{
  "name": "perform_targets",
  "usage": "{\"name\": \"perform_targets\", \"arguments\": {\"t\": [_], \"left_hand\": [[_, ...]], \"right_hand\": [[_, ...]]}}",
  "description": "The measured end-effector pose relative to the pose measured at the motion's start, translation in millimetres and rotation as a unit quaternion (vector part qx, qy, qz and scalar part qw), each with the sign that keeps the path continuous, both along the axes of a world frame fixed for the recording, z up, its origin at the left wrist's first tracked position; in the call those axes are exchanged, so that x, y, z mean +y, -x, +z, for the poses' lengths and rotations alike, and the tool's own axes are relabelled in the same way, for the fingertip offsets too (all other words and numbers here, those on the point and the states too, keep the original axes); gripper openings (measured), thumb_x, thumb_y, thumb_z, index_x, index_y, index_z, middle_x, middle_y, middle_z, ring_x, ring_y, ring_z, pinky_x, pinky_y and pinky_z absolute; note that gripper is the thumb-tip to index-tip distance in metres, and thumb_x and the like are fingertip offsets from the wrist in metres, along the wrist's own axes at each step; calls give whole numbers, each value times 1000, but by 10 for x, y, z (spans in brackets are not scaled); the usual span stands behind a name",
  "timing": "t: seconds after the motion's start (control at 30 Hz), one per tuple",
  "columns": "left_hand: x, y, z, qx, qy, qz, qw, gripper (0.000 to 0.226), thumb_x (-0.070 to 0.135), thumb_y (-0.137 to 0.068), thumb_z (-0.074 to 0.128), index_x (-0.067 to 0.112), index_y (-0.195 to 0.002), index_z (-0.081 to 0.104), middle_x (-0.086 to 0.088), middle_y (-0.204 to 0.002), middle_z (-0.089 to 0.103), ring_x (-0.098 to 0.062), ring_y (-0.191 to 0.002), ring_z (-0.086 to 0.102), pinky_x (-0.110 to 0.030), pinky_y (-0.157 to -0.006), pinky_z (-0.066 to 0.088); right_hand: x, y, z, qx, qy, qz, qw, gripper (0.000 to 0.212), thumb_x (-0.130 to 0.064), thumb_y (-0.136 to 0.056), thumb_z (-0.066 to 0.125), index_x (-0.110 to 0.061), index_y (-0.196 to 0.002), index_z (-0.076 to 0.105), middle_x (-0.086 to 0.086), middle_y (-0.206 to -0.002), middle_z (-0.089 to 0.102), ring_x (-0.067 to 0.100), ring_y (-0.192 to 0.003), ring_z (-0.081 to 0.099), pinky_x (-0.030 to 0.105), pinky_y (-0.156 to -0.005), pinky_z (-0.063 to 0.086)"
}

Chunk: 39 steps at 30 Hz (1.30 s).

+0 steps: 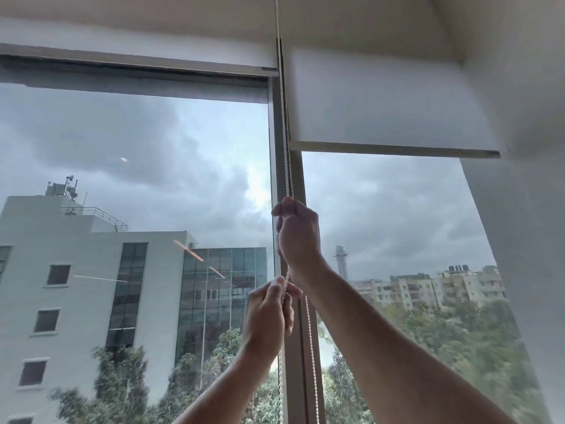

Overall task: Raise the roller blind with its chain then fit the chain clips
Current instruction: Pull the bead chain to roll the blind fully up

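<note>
Chain: we see the white bead chain (286, 166) hanging down the grey window post (297, 347) at the middle of the scene, from the top edge to the bottom; a second strand runs down just right of our lower hand.
Right hand: our right hand (298, 232) is the higher one, fingers curled round the chain, clamped on it in front of the post.
Left hand: our left hand (269, 316) sits below and slightly left, thumb and fingertips pinched together on the chain.
Right roller blind: the white blind (388, 102) on the right hangs partly raised, its bottom bar (394, 149) level above the right pane, well above our hands.
Left roller blind: the blind on the left (137, 56) sits higher, close under the ceiling recess.
Chain clips: we cannot make any out.
Wall: a white wall (519, 209) closes the right side.
Outside, far: a pale building (76, 286) on the left, a glass-fronted block (223, 280) beside it, trees (443, 347) below, low flats on the right, dark cloud above.
</note>
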<state>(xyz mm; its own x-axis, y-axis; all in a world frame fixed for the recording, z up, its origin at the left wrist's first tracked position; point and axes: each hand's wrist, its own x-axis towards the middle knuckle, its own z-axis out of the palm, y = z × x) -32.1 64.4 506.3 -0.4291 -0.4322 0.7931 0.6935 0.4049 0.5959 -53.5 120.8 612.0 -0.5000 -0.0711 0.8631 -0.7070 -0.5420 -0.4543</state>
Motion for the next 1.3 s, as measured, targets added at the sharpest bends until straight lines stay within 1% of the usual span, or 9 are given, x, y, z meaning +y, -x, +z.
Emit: {"name": "perform_targets", "arguments": {"t": [0.17, 0.23, 0.3, 0.47, 0.57, 0.7, 1.03, 1.17, 1.3], "left_hand": [[-147, -53, 464, 6, -48, 22, 999, 48, 39, -105, 32, 6, -97, 66, -18, -77, 66, -23, -64, 63, -27, -51, 53], [-89, -109, 702, 40, -30, 21, 999, 42, 38, -104, 35, 12, -97, 67, -14, -84, 68, -21, -73, 65, -24, -54, 52], [5, -158, 947, 55, -3, 24, 998, 34, 38, -103, 41, 17, -93, 66, -10, -84, 67, -22, -78, 65, -30, -64, 51], [269, -226, 1466, 18, 18, -18, 999, 27, 33, -103, 43, 11, -97, 57, -7, -75, 59, -18, -62, 58, -28, -55, 49], [332, -194, 1571, 20, -19, -16, 999, 28, 24, -103, 44, 9, -85, 61, 1, -55, 43, -11, -39, 37, -19, -39, 30], [343, -92, 1453, 50, 1, 52, 997, 40, 8, -88, 41, 23, -59, 64, 11, -51, 45, -11, -48, 37, -25, -47, 27], [218, -104, 1267, 105, 29, 111, 988, 35, 12, -96, 46, 21, -66, 61, 11, -54, 48, -12, -51, 40, -28, -52, 30], [277, -155, 1159, 112, 48, 142, 982, 33, 13, -98, 44, 18, -70, 61, 8, -60, 51, -3, -52, 46, -25, -52, 36], [229, -93, 917, 98, 40, 118, 987, 34, 14, -98, 44, 14, -69, 61, 6, -60, 60, 1, -49, 53, -17, -46, 40]], "right_hand": [[-56, 29, -239, 16, 3, -11, 1000, 38, -2, -90, 41, -21, -60, 55, -13, -44, 46, 5, -44, 45, 22, -46, 35], [-84, 64, -336, 18, 4, 7, 1000, 41, -8, -94, 44, -22, -58, 57, -13, -51, 55, 5, -51, 55, 22, -49, 43], [-113, 100, -412, 35, 15, 1, 999, 45, -10, -97, 45, -22, -56, 58, -15, -50, 53, 3, -51, 48, 22, -52, 39], [-140, 175, -502, 49, 24, -7, 998, 46, -8, -97, 45, -23, -55, 50, -12, -46, 37, 10, -48, 30, 28, -50, 24], [-136, 176, -508, 66, 29, -7, 997, 43, -7, -97, 42, -20, -56, 44, -10, -48, 34, 11, -48, 26, 29, -48, 20], [-138, 226, -618, 83, 23, -55, 995, 44, -5, -97, 45, -17, -56, 38, -11, -47, 35, 9, -49, 28, 28, -47, 22], [-90, 419, -749, 49, -49, 62, 996, 50, -23, -106, 40, -33, -62, 61, 0, -53, 36, 12, -45, 27, 25, -45, 23], [-9, 456, -557, -33, -21, 115, 993, 46, -39, -105, 34, -6, -94, 64, 14, -65, 53, 17, -48, 48, 27, -45, 43], [116, 348, -122, -57, -32, 133, 989, 53, -47, -103, 36, -4, -101, 68, 12, -77, 62, 13, -61, 62, 24, -56, 52]]}}
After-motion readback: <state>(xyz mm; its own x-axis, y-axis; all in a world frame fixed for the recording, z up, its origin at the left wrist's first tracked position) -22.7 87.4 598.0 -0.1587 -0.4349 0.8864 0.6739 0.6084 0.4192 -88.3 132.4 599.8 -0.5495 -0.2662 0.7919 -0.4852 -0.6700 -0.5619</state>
